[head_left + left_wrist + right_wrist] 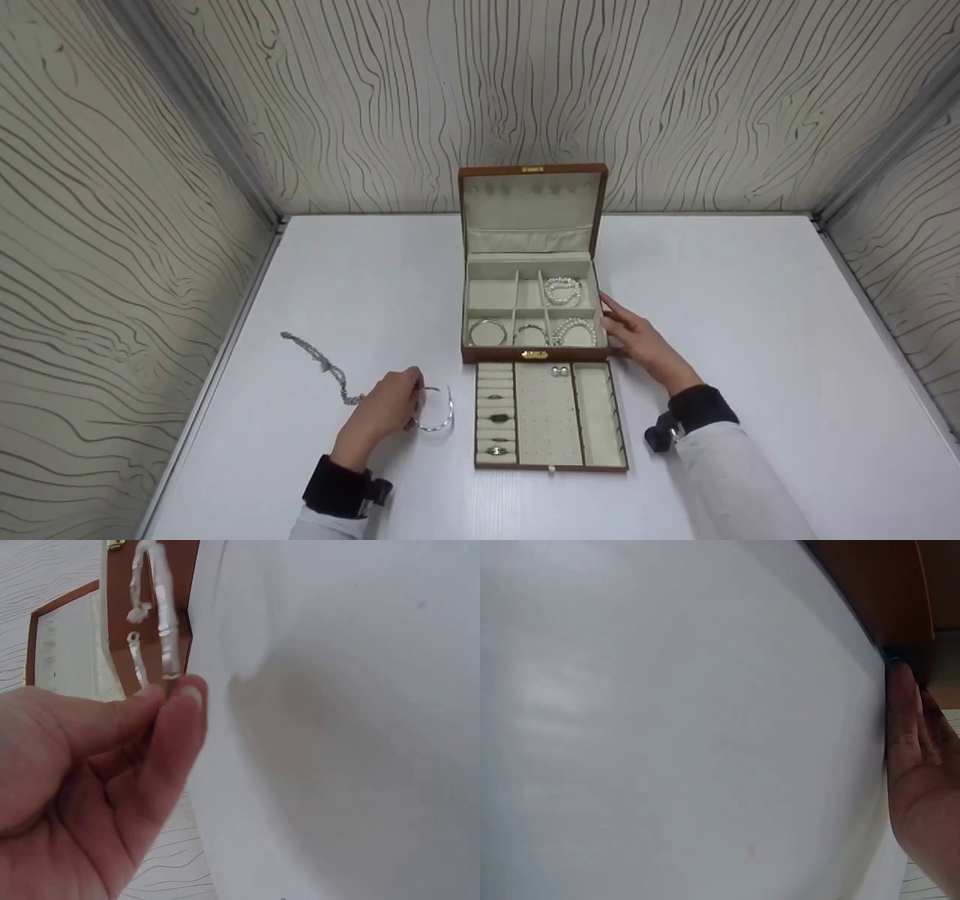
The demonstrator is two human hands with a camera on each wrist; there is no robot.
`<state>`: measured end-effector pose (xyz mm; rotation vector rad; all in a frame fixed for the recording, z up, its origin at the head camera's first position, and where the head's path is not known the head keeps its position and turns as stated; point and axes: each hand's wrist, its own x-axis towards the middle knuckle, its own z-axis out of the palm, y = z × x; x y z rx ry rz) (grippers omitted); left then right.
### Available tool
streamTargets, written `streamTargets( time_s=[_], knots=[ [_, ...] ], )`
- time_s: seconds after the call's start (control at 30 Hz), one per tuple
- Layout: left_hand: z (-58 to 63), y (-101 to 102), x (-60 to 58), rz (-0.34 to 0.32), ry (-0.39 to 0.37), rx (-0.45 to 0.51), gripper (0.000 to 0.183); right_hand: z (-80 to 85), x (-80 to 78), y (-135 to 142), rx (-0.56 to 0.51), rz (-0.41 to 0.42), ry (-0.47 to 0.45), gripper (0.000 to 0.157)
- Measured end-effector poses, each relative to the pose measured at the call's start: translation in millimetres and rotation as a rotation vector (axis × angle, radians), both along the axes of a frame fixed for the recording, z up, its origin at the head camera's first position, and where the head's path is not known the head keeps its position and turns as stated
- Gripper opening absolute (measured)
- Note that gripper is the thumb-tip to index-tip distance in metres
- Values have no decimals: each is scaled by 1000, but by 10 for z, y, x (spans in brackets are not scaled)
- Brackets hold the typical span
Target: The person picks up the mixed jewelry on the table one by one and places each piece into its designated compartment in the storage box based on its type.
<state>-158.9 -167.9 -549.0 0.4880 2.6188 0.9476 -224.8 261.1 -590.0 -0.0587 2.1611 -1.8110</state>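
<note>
My left hand [386, 401] pinches a silver bracelet [437, 427] between thumb and fingertips, above the table left of the jewelry tray. The bracelet [166, 615] looks like an unclosed loop in the left wrist view, blurred near its top. With fairly straight fingers, my right hand [641, 345] touches the right side of the brown jewelry box [499, 352]; in the right wrist view the hand [922, 780] lies along the box's lower edge. The box stands with its lid up. Bracelets lie in its front compartments, and a pearl bracelet [562, 291] is at the back right.
A silver chain necklace [322, 365] lies on the white table [360, 277] beyond my left hand. The lift-out tray [547, 439] sits against the box's front, holding several rings [499, 418] and a pair of round earrings [559, 371]. Patterned walls [420, 97] enclose the table.
</note>
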Motion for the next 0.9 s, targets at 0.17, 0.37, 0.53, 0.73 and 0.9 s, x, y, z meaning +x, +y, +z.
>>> streamTargets(
  time_s=[0.17,0.37,0.53,0.73,0.9],
  knots=[
    [18,44,-64,59,-99,200,10,-1,3,-3,-4,-3,-6,59],
    [124,180,-172,138,-56,321,10,8,6,-4,-14,3,-15,60],
    [240,315,-288,170,-6,380,10,15,6,-1,-26,7,-15,60],
    [321,508,-471,181,30,408,17,59,20,-16,-47,8,-26,60],
    [346,670,-634,189,43,406,20,45,7,-5,-44,9,-24,60]
  ],
)
